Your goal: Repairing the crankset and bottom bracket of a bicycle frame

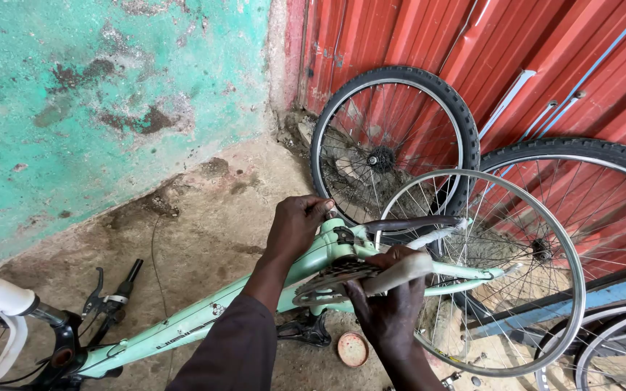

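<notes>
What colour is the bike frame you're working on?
Pale mint green; the frame shows best in the head view, running under both hands.

Bg: wheels, walls, floor bits.
2 tyred wheels [393, 137] [588, 195] lean on red corrugated wall [414, 36]; teal wall [110, 87] at left; small round lid [353, 349] on dirt floor [204, 239].

At five o'clock the bare rim [498, 271] partly hides a tyred wheel [603, 195]; another wheel [617, 347] is cropped; the left hand's [295, 228] fingertips are hidden.
</notes>
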